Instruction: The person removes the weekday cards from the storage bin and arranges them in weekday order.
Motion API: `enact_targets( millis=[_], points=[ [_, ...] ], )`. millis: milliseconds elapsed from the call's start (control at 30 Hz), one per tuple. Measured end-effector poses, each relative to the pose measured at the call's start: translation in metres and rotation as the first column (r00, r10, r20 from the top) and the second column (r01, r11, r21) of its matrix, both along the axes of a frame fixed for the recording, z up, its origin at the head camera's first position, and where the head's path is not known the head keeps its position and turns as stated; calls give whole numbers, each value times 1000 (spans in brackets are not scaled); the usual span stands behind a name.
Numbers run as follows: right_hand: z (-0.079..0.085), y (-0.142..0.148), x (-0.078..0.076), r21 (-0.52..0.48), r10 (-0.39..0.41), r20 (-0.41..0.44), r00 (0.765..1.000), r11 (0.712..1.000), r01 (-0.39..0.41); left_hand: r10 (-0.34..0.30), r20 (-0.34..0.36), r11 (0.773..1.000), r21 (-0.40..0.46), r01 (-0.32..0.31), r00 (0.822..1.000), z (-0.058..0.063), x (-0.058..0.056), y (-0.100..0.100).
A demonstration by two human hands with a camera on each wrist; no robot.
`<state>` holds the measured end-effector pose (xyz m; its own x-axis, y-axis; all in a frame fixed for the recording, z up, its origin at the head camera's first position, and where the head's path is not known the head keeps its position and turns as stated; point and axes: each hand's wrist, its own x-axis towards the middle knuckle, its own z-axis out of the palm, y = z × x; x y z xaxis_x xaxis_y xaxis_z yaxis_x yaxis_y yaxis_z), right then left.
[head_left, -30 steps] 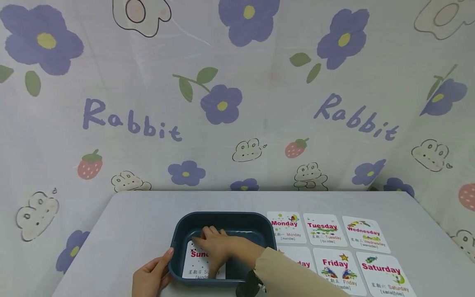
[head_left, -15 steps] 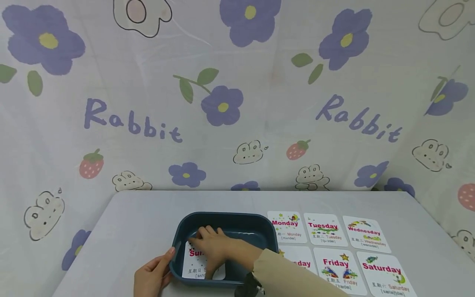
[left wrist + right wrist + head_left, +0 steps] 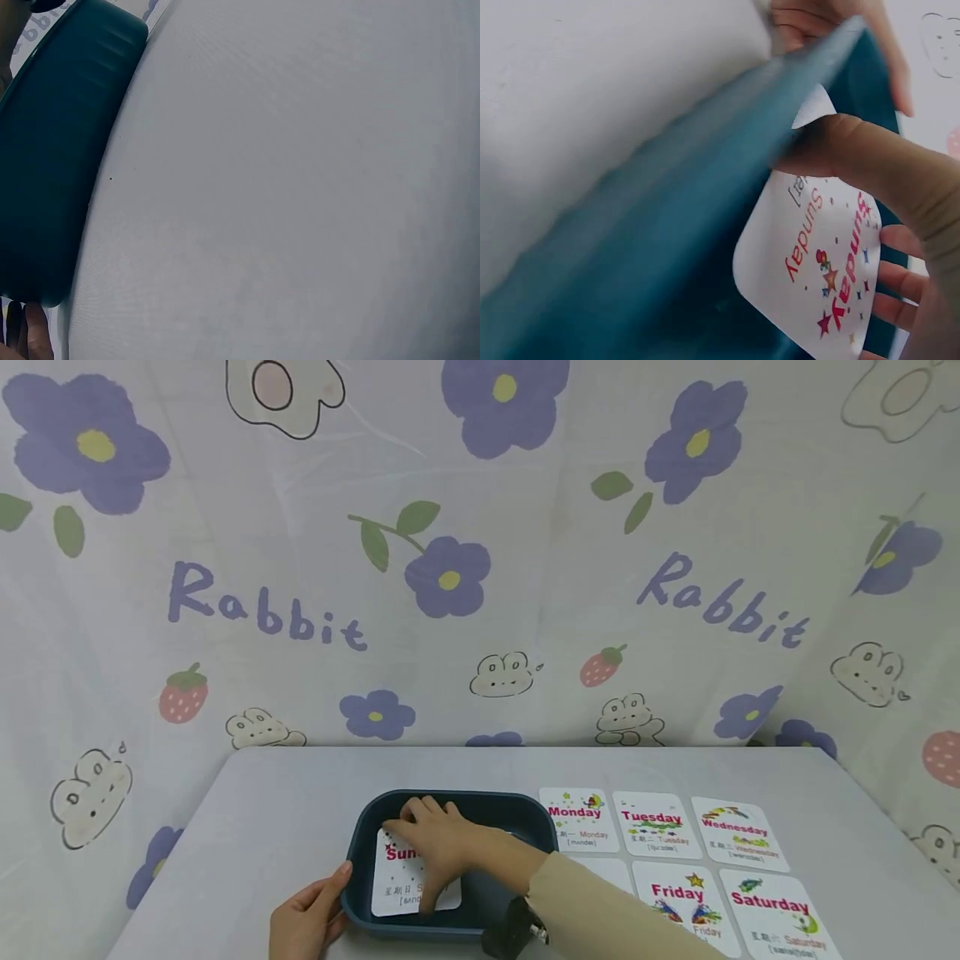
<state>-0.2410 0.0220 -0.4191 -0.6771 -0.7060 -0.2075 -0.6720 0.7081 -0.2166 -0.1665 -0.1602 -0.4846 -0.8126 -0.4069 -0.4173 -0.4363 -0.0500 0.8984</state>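
Observation:
A dark teal plastic basin [image 3: 420, 932] stands near the front of the white table. My left hand [image 3: 303, 914] grips its left end, thumb up at the rim. Inside the basin, my right hand [image 3: 442, 847] holds a white word card [image 3: 396, 885] printed "Sunday". In the right wrist view the thumb lies over the card's [image 3: 780, 247] lower edge, while the other fingers [image 3: 900, 281] are along its upper edge. The hand hides part of the print. From the left wrist, mostly the basin's outer wall [image 3: 60, 150] shows, with fingertips at its end.
Right of the basin lie two rows of day cards: Monday [image 3: 581, 837], Tuesday [image 3: 651, 839] and Wednesday [image 3: 742, 847] behind, Friday [image 3: 678, 893] and Saturday [image 3: 776, 914] in front. A beige sleeve [image 3: 600, 910] covers most of another front card [image 3: 611, 870]. A patterned cloth [image 3: 480, 485] hangs behind.
The right hand and the Sunday card have shifted slightly up in the head view, away from the basin's front wall. The left hand keeps its place on the basin.

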Motion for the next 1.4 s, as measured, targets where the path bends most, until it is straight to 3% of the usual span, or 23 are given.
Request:
enact_targets(
  millis=[233,633,867,1100,1400],
  points=[
    [20,12,-1,-15,-13,6,1000,1000,13,-4,3,1000,-5,4,1000,0,1,0],
    [33,37,10,-32,-27,-9,1000,999,27,-6,-2,1000,17,6,1000,2,9,1],
    [40,80,18,-119,-46,60,997,991,53,-2,-5,999,40,2,1000,1,14,2],
    [46,131,33,-169,-116,143,983,976,140,-18,1,999,32,18,1000,0,15,0],
    [52,181,54,-189,-183,124,975,960,204,-22,16,1000,-8,22,1000,0,16,-1]
  ],
)
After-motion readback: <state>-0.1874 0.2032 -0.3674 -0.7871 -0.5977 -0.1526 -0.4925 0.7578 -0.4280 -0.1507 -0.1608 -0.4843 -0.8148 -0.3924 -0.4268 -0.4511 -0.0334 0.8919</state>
